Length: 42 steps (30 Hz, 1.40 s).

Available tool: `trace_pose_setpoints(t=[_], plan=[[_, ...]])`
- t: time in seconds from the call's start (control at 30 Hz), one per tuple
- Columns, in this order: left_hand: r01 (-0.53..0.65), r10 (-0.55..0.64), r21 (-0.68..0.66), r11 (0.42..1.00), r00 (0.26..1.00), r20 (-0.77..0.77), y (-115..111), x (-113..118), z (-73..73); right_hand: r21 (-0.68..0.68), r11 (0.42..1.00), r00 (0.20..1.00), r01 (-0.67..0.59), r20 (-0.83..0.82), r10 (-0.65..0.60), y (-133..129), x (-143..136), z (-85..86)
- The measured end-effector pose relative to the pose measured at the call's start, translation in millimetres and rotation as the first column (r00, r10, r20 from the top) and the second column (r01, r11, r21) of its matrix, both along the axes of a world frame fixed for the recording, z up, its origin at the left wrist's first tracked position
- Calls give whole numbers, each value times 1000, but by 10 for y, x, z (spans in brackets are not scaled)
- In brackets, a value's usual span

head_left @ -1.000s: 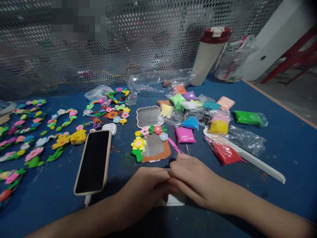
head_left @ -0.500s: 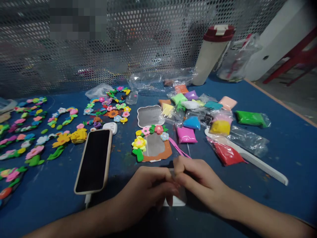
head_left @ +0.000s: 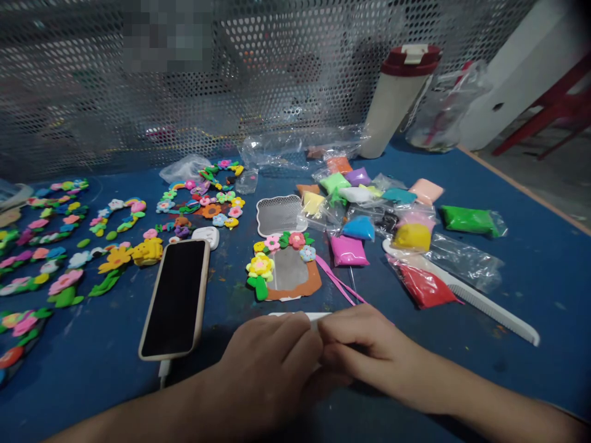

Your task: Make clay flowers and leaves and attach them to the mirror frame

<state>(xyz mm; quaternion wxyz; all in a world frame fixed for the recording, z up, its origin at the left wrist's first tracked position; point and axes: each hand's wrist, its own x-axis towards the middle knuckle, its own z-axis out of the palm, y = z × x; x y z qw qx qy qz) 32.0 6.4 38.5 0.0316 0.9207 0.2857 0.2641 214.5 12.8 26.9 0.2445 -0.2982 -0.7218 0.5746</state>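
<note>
My left hand [head_left: 277,357] and my right hand [head_left: 369,344] meet fingertip to fingertip, low in the middle of the view. Both have curled, pinching fingers, and whatever lies between them is hidden. Under them shows the edge of a white flat piece [head_left: 318,316]. Just beyond lies a small mirror [head_left: 290,269] framed with brown clay, clay flowers and leaves. A plain wavy-edged mirror [head_left: 279,216] sits behind it. A thin stick [head_left: 353,283] and a pink strap [head_left: 333,280] run close to my right hand.
Several clay packets, such as a pink one [head_left: 349,251] and a red one [head_left: 422,285], lie right of centre beside a white comb [head_left: 494,311]. A phone [head_left: 174,298] with a cable lies left. Flower-decorated pieces [head_left: 117,218] fill the far left. A tumbler [head_left: 397,101] stands behind.
My left hand has rolled over so its back faces up, and its fingers have curled in tighter. The white piece now shows beyond my fingers instead of below them.
</note>
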Motion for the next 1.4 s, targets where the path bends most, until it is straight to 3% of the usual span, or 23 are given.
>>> trace_pose_setpoints(t=[0.1, 0.17, 0.3, 0.4, 0.53, 0.6, 0.7, 0.83, 0.87, 0.93, 1.03, 1.23, 1.4], plan=[[73, -74, -25, 997, 996, -42, 15, 7, 2, 90, 995, 999, 49, -23, -47, -29, -11, -54], [115, -119, -69, 991, 991, -57, 18, -7, -26, 74, 995, 997, 65, -43, -62, -43, -23, -87], [118, -119, -170, 978, 993, 5, -6, -26, -101, -143, 987, 989, 68, -121, -85, -49, -46, -118], [110, -98, -255, 961, 993, 61, -26, -32, -145, -325, 946, 981, 12, -181, -75, -39, -48, -114], [111, -70, -434, 894, 991, 110, -11, -28, -108, -341, 940, 976, 18, -197, -90, -14, -20, -95], [30, 55, -594, 804, 991, 125, 14, -9, -42, -303, 950, 971, 69, -200, -134, 0, -6, -81], [-25, 254, -835, 549, 957, 138, 60, 31, 52, -234, 936, 944, 261, -139, -298, 17, -3, -69], [151, 445, -980, 133, 874, 195, 130, 67, 42, -75, 906, 896, 417, -134, -424, 27, -32, -90], [205, 471, -977, 59, 857, 208, 147, 71, 18, -23, 906, 898, 423, -127, -422, 28, -41, -99], [288, 501, -957, -27, 832, 237, 172, 73, -29, 93, 902, 906, 421, -90, -414, 33, -52, -113], [330, 516, -942, -56, 817, 255, 186, 67, -61, 239, 879, 910, 413, -54, -412, 51, -45, -115], [324, 519, -944, -69, 819, 243, 192, 51, -33, 393, 830, 911, 396, -57, -408, 86, -4, -90], [316, 561, -946, -75, 797, 222, 214, 56, -33, 373, 830, 904, 414, -66, -421, 51, -17, -103]])
